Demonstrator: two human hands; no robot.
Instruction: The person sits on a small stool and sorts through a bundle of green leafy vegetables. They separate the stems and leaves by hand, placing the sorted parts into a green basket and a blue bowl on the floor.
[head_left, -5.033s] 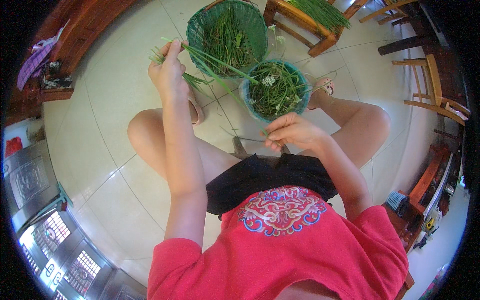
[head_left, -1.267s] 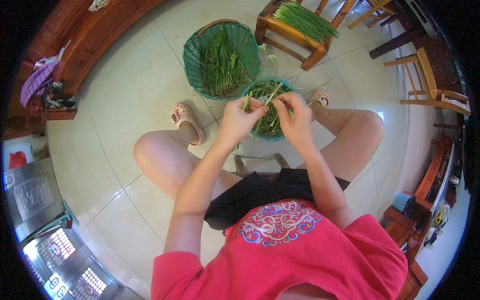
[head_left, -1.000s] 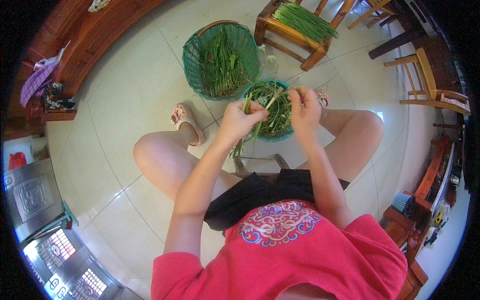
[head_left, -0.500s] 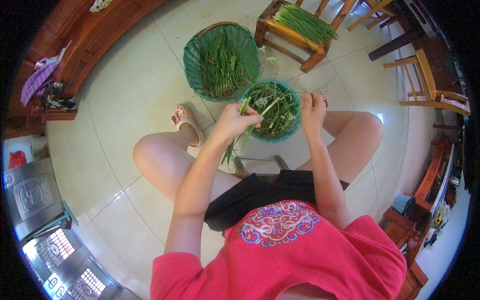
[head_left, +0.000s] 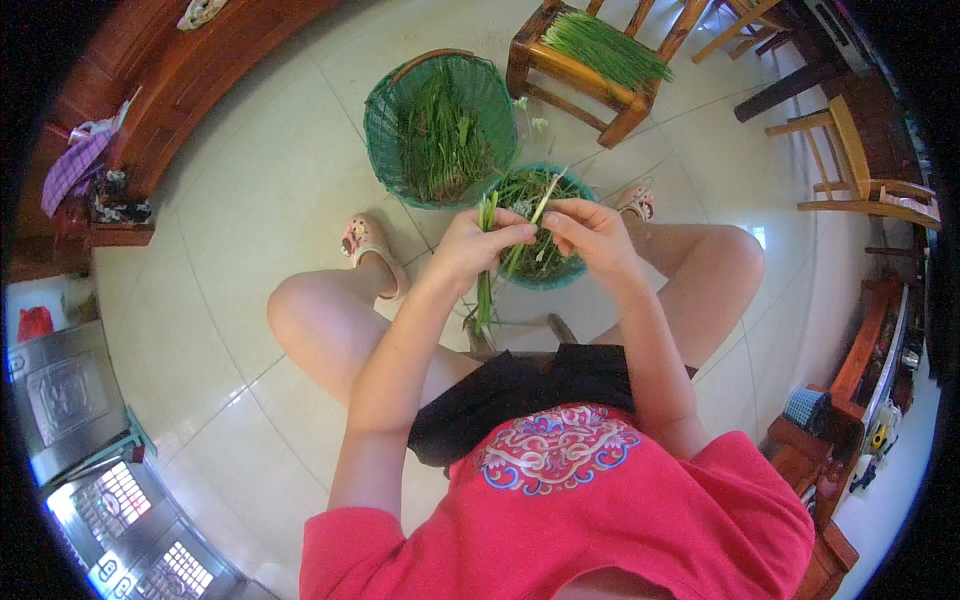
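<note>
My left hand [head_left: 472,246] is closed round a small bunch of chives [head_left: 486,290] whose green leaves hang below it. Between its thumb and forefinger it also pinches a single chive stalk with a pale end [head_left: 549,192]. Close beside it, my right hand [head_left: 592,236] has thumb and forefinger pinched together at that stalk; its fingertips partly hide the spot. Under both hands stands a small green basket [head_left: 575,279] of loose chive leaves and trimmings. Behind it to the left, a larger green basket [head_left: 385,160] contains uncleaned-looking chives [head_left: 446,145].
A neat pile of green chives [head_left: 608,50] lies on a wooden chair [head_left: 577,73] at the far right. Another wooden chair [head_left: 850,165] stands further right. My feet in pink clogs [head_left: 366,243] flank the small basket. Brown wooden furniture [head_left: 215,70] lines the far left.
My right hand has moved left from the small basket's right side to meet the stalk at my left hand. The stalk now points more steeply upward. My left hand keeps its bunch.
</note>
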